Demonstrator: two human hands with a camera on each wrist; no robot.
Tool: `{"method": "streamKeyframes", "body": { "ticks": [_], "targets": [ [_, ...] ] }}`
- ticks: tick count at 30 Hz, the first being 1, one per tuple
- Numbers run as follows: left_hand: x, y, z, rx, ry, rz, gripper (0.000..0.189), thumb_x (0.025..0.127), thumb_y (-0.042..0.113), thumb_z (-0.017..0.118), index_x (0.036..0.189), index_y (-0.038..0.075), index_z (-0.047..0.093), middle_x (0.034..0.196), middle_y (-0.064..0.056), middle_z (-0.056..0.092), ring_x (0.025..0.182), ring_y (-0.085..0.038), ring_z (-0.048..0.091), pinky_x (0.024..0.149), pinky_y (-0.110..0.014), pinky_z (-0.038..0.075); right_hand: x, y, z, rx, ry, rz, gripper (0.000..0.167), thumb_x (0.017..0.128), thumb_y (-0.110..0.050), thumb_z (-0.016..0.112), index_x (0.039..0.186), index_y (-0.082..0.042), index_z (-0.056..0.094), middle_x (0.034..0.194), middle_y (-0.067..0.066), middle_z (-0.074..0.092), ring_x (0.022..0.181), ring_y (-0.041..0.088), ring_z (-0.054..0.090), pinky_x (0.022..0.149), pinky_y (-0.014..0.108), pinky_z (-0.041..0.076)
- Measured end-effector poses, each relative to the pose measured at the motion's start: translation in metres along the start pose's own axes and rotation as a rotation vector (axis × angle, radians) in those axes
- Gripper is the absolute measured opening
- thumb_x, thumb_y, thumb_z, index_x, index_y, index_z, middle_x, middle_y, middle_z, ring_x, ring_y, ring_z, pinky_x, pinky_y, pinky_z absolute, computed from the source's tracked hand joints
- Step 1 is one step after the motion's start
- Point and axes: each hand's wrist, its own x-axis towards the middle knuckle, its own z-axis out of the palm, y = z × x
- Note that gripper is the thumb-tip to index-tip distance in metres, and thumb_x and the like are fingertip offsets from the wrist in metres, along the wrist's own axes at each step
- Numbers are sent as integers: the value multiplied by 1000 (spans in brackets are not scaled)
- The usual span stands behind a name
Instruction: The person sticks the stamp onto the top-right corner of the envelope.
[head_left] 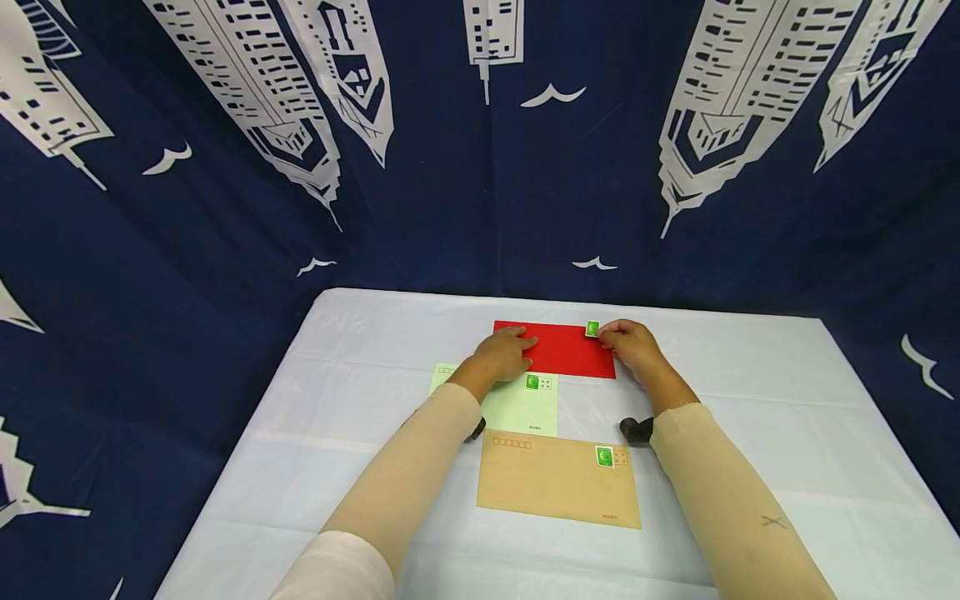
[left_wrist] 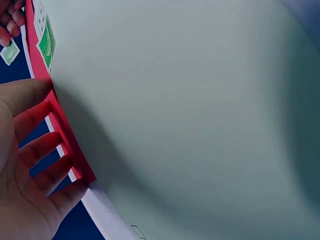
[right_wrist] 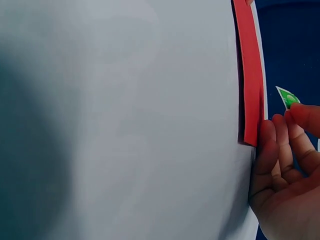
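A red envelope (head_left: 570, 354) lies flat toward the far side of the table. My left hand (head_left: 498, 357) rests on its left part with the fingers spread; the left wrist view shows those fingertips (left_wrist: 75, 187) along the red edge. At the envelope's upper right corner, my right hand (head_left: 633, 343) pinches a small green postage stamp (head_left: 592, 328) with a white border. In the right wrist view the stamp (right_wrist: 287, 97) sits between thumb and forefinger, tilted and apart from the red paper. Whether its lower edge touches the envelope, I cannot tell.
Nearer me lies a pale green envelope (head_left: 517, 408), partly under my left arm, bearing a green stamp (head_left: 532, 382). A tan envelope (head_left: 555, 483) in front of it also carries a stamp (head_left: 604, 456). A white cloth covers the table (head_left: 750, 467); a dark blue patterned curtain (head_left: 487, 208) hangs behind.
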Motion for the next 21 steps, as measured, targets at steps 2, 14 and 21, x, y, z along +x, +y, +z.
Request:
{"method": "streamKeyframes", "body": {
  "ticks": [2,14,21],
  "targets": [
    [0,0,0,-3,0,1,55,104,38,53,157,31,37,168,3,28,156,-17,23,125,-37,31,1,-1,0,-8,0,11,27,103,-16,51,121,2,60,97,-1,62,91,13,55,74,17,46],
    [1,-1,2,-3,6,-2,55,104,38,52,157,31,37,168,3,29,156,-17,24,125,-37,31,7,-6,-1,-31,-35,109,27,103,-21,55,122,-2,62,96,-2,62,93,16,55,77,19,47],
    [0,0,1,-18,3,-4,56,104,37,53,157,31,37,168,3,27,156,-17,23,124,-38,32,10,-6,-3,-36,-48,129,28,104,-23,55,122,-3,62,97,-2,63,94,15,56,77,17,48]
  ]
}}
